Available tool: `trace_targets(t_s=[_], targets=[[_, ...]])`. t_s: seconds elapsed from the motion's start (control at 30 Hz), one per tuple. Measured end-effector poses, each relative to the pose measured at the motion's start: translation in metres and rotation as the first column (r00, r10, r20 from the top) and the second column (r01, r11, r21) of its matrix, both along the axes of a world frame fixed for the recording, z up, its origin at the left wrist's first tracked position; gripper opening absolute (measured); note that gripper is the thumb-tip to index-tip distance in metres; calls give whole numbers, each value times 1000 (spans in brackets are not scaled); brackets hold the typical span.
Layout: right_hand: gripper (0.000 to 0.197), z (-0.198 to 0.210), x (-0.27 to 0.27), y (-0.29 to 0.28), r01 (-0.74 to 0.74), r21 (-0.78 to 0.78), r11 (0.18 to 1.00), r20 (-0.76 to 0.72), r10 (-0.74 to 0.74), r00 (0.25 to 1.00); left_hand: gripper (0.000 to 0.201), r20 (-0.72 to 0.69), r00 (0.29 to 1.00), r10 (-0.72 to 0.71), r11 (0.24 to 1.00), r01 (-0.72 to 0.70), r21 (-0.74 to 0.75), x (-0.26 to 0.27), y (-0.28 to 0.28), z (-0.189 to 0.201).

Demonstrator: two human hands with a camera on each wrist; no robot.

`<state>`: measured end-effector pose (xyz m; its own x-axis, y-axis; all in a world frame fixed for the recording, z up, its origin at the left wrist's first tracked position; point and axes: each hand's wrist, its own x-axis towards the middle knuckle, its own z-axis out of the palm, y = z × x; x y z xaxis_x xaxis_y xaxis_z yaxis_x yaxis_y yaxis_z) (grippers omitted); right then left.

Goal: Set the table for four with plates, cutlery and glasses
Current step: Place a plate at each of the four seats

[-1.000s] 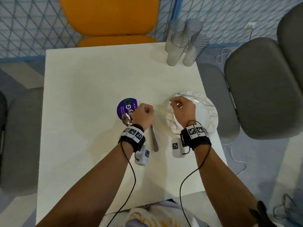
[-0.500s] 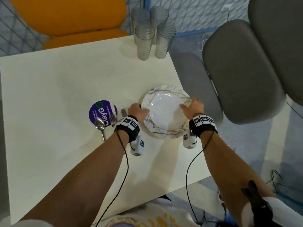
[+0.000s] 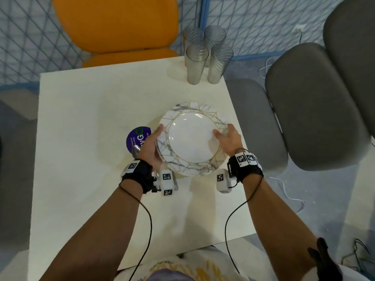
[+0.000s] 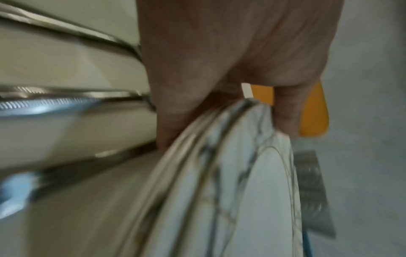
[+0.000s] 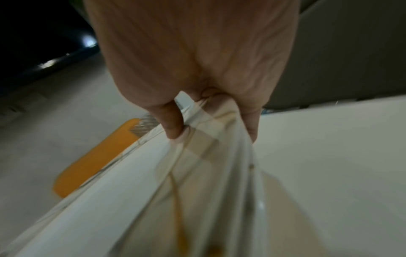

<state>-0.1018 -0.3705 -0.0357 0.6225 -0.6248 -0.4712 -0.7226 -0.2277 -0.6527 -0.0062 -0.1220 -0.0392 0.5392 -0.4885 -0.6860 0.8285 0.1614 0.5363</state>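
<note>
A stack of white marbled plates (image 3: 192,138) with gold lines hangs above the white table (image 3: 81,138), held by both hands. My left hand (image 3: 151,146) grips the stack's left rim, thumb on top. My right hand (image 3: 228,136) grips the right rim, thumb over the edge. The left wrist view shows several plate edges (image 4: 219,173) under my fingers (image 4: 283,111); the right wrist view shows the rims (image 5: 208,156) pinched by my thumb (image 5: 173,121). Cutlery (image 4: 66,102) lies on the table to the left; a spoon (image 3: 135,150) peeks out beside my left hand. Several clear glasses (image 3: 207,55) stand at the far right corner.
A purple round sticker (image 3: 136,138) lies on the table under the spoon. An orange chair (image 3: 115,27) stands at the far side, a grey chair (image 3: 304,110) at the right, another grey seat (image 3: 16,159) at the left. Cables lie on the floor at right.
My left hand left the cutlery and both hands took the plate stack by its rims. The stack has risen off the table and moved a little away from me.
</note>
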Motion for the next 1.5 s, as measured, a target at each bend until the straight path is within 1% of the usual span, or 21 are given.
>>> trace_targets(t_s=[0.07,0.1,0.17,0.3,0.43,0.57,0.6,0.67,0.7,0.77,0.9,0.97,1.03,1.07,1.13,1.2,1.27,1.3,1.37,1.4,1.5], targets=[[56,8,9,23,23,49,999,82,-27,996,66,-65,996,56,990,-64,-128,0,23,12],[57,10,13,33,33,71,997,120,-42,992,66,-95,992,87,982,-101,-159,-1,33,15],[60,17,21,59,17,86,996,184,-32,982,67,-131,981,141,971,-163,-173,-4,59,23],[57,29,36,109,-45,44,998,276,31,961,68,-144,964,223,962,-242,-130,-8,111,29],[53,42,42,155,-101,6,995,336,93,937,68,-87,952,295,951,-301,-70,-9,161,27],[49,55,46,190,-91,7,996,370,81,926,69,-46,944,327,943,-329,-41,-10,199,24],[46,60,46,196,-84,7,996,374,76,924,66,-17,945,327,944,-328,-31,-10,204,23],[38,68,47,209,-95,-10,995,383,91,919,54,66,942,329,942,-332,41,-8,216,17],[33,71,47,215,-100,-26,995,392,102,914,52,99,938,331,938,-339,71,-6,222,13],[24,75,46,220,-72,-37,997,425,81,901,56,128,936,329,936,-341,85,-2,230,9],[19,75,39,204,120,9,993,486,-109,867,60,148,914,379,909,-397,124,6,236,9],[18,70,31,184,239,77,968,532,-242,812,68,170,896,410,891,-433,135,8,238,9],[19,54,21,155,366,148,919,536,-386,751,83,189,888,419,883,-447,143,10,239,2],[21,44,14,140,432,185,883,518,-461,721,88,197,887,418,878,-450,162,10,239,1],[29,24,0,109,544,254,800,464,-594,657,92,205,883,422,872,-457,175,11,236,-2],[32,6,-12,81,630,254,734,389,-674,628,93,184,881,435,864,-466,192,10,232,-4],[39,-3,-23,59,679,205,704,312,-705,637,80,182,879,441,856,-473,209,8,227,-4],[40,-7,-28,50,691,171,703,287,-706,647,79,175,881,440,852,-471,226,7,223,-3],[39,-12,-35,36,687,114,717,249,-690,679,87,171,881,440,845,-471,254,5,214,-1],[39,-17,-37,30,678,98,728,230,-680,696,85,175,880,441,845,-473,251,3,208,2],[40,-29,-44,17,659,67,749,160,-660,734,68,159,876,456,840,-482,248,1,193,9]])
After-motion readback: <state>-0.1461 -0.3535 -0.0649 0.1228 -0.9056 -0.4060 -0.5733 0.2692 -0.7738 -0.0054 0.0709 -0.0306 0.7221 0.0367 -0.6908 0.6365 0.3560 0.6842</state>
